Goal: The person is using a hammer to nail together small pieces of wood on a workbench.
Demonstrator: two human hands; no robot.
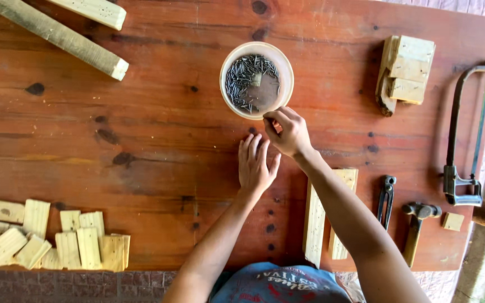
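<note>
So right now I'm at the picking-a-nail stage, I'd say. My right hand (290, 132) is at the near rim of the white bowl (227, 73) of nails (248, 78), grip pinched thumb-to-fingers; I can't tell if a nail is actually in there, too small to see. Left hand (255, 165) lies flat and open on the desk (141, 112), holding nothing, just below the bowl. Next move, I reckon, needs a clean pinch on a single nail. The right forearm crosses over a wood strip (315, 219), with the hammer (416, 224) off to the right.
</note>
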